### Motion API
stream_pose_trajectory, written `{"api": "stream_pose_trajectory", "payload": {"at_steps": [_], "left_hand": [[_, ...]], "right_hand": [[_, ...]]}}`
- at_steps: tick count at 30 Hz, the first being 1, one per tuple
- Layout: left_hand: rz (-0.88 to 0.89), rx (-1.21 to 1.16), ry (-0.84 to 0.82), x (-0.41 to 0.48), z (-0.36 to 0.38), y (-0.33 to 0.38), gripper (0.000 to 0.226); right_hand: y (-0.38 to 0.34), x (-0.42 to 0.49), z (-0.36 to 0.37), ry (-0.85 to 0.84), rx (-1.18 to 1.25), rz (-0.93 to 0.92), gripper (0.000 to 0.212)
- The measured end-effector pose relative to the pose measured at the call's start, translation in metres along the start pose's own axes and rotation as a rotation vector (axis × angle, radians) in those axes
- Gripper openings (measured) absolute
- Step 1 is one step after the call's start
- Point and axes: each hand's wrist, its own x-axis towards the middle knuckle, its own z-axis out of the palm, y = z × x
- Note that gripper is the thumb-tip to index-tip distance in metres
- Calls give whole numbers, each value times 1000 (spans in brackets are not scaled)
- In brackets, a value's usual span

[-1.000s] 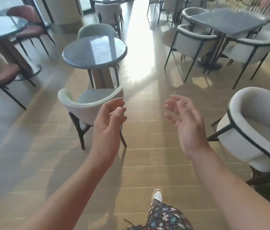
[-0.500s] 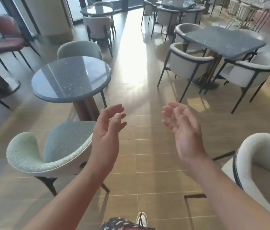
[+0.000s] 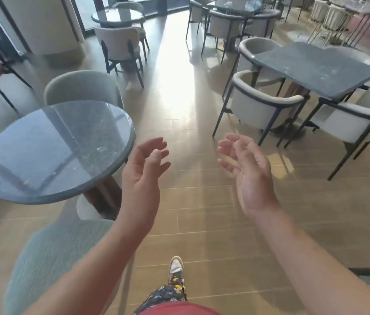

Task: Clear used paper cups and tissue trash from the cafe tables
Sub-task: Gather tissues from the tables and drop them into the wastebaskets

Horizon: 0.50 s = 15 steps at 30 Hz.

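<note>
Nothing to collect in sight: no paper cups, no tissue trash on any tabletop shown. Nearest, at left, the round table (image 3: 56, 153), grey stone top bare apart from glare and a few pale specks, too blurred to call crumbs or marks. Across the aisle at right, the rectangular table (image 3: 316, 67), likewise without cups. Farther back, a small round table (image 3: 118, 15) and another dark table (image 3: 236, 5), too distant and soft to rule out small scraps.

Left hand (image 3: 143, 176) raised over the floor just beside the round table's edge, palm inward, fingers loosely spread and lightly bent, holding nothing. Right hand (image 3: 250, 176) opposite, well apart from it, palm inward too, fingers relaxed and fanned, also empty. Below, one shoe (image 3: 176, 268) forward on the wooden floor (image 3: 202, 201), suggesting a walk down the aisle in search of litter.

Risks from here, as judgement only: missing a flat tissue on the far tops because of sun glare; clipping the green chair (image 3: 49, 258) low at left, or the legs of the white armchair (image 3: 259, 105) at right, while scanning tables instead of the path; passing the near specks by without checking
</note>
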Motion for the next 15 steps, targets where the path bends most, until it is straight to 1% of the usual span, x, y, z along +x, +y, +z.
{"api": "stream_pose_trajectory", "payload": {"at_steps": [9,15], "left_hand": [[11,-9,-57,229,69,-28,29],[6,1,-71,366,129,-68,27]], "right_hand": [[11,228,12,55,17,-18,31],[40,379,1,55,16,-24,28]]}}
